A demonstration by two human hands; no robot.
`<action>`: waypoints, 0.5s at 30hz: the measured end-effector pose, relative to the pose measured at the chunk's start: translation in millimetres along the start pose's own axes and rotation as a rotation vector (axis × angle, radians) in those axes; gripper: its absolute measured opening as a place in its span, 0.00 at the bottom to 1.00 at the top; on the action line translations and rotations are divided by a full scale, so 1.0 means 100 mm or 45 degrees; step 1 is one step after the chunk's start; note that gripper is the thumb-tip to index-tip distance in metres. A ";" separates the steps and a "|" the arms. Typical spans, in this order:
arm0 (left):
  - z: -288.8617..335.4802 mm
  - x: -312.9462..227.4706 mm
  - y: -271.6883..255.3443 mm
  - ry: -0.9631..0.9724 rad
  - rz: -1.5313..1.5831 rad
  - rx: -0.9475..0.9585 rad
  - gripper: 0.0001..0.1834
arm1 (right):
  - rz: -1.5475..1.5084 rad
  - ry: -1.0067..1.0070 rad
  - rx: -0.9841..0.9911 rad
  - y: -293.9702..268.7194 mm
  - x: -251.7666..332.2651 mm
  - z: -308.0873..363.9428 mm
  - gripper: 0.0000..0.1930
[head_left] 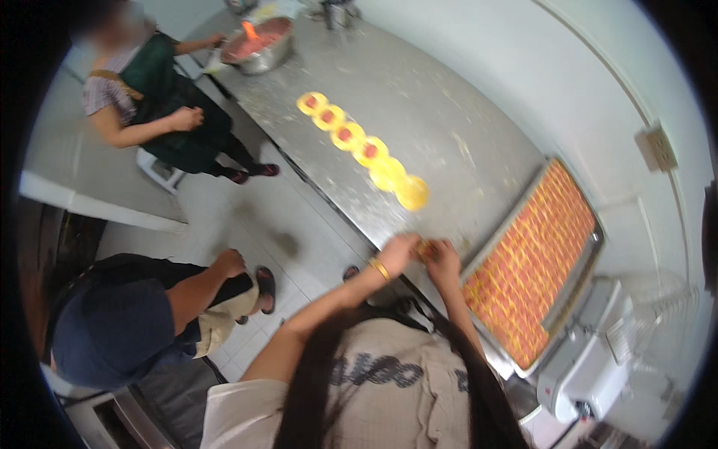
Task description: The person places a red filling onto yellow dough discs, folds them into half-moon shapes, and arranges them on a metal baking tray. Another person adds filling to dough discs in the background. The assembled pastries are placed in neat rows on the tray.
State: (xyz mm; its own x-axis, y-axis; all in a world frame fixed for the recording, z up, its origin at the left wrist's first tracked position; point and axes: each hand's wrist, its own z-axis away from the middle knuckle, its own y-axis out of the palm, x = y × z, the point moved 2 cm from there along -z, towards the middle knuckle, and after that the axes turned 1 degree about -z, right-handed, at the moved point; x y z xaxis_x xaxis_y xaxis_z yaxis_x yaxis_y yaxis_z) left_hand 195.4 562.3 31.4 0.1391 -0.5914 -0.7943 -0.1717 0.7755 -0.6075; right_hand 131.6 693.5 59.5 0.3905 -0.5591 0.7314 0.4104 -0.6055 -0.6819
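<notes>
Close together at the near edge of the metal table, my left hand (399, 253) and my right hand (444, 263) pinch a small yellow-wrapped dumpling (425, 250) between their fingers. Just beyond them, a slanting line of round yellow dough wrappers (412, 194) lies on the steel. The farther wrappers carry a dab of pink filling (345, 135); the nearest two look bare. To my right, a large metal tray (537, 340) is covered with tight rows of open-topped dumplings (527, 269) showing pink filling and yellow rims.
A steel bowl (278, 57) of pink filling with an orange-handled tool (250, 31) stands at the far left. Beside it is a co-worker in a dark apron (179, 112). Another person in dark blue (112, 329) is at left. A white machine (587, 367) sits beyond the tray.
</notes>
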 end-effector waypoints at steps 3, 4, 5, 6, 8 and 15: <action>0.02 -0.03 -0.01 0.170 -0.015 -0.131 0.12 | 0.096 -0.027 -0.003 -0.03 0.07 0.02 0.13; 0.01 -0.04 -0.01 0.149 -0.018 -0.089 0.12 | 0.121 -0.014 -0.005 -0.04 0.08 0.03 0.13; 0.00 -0.05 -0.01 0.133 -0.028 -0.093 0.12 | 0.090 -0.061 -0.019 -0.03 0.10 0.02 0.14; -0.02 -0.04 -0.02 0.079 -0.020 -0.062 0.11 | 0.088 -0.061 -0.031 -0.03 0.12 0.00 0.15; -0.03 -0.04 -0.02 0.041 -0.007 -0.029 0.11 | 0.073 -0.102 -0.025 -0.03 0.12 -0.02 0.16; -0.03 -0.04 -0.01 0.023 -0.021 -0.023 0.11 | 0.113 -0.161 0.012 -0.04 0.11 -0.04 0.18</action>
State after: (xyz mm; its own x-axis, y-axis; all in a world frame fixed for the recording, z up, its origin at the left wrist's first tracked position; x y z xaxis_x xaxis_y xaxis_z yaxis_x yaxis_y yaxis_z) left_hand 191.9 563.4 34.7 0.1248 -0.6082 -0.7839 -0.1868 0.7615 -0.6206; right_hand 131.0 688.1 70.3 0.5262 -0.5337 0.6620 0.3771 -0.5513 -0.7442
